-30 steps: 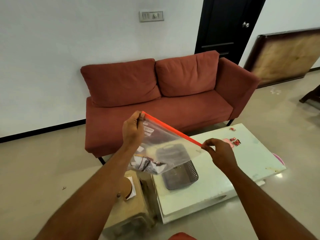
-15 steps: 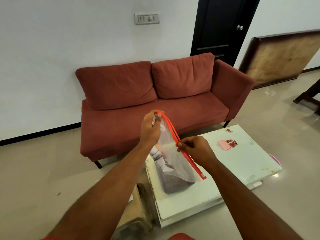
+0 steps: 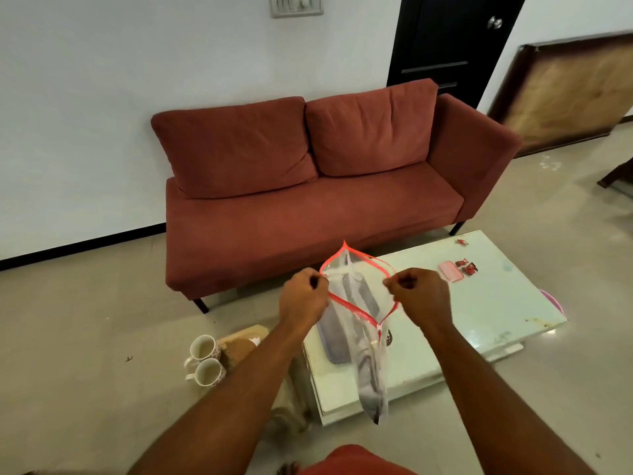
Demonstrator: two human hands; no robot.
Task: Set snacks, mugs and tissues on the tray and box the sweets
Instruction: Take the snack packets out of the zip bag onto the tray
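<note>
Both hands hold a clear zip bag (image 3: 370,368) with a red-orange seal above the white low table (image 3: 479,323). My left hand (image 3: 303,299) pinches one side of the seal and my right hand (image 3: 419,294) pinches the other, so the mouth gapes wide open. Packets show dimly inside the bag. A dark grey tray (image 3: 334,341) lies on the table under the bag, partly hidden by it. A pink box (image 3: 451,271) and small red sweets (image 3: 467,266) sit at the table's far right. Two patterned mugs (image 3: 205,361) stand on the floor at the left.
A red sofa (image 3: 308,197) stands behind the table against the wall. A wooden stool or board (image 3: 239,341) sits beside the mugs on the floor. Another red sweet (image 3: 462,242) lies near the table's far edge. A dark door and a leaning board are at the back right.
The bag was held shut and stretched flat by its two ends. My hands have since come close together and pulled the seal apart, so the bag now hangs open. The view tilted downward.
</note>
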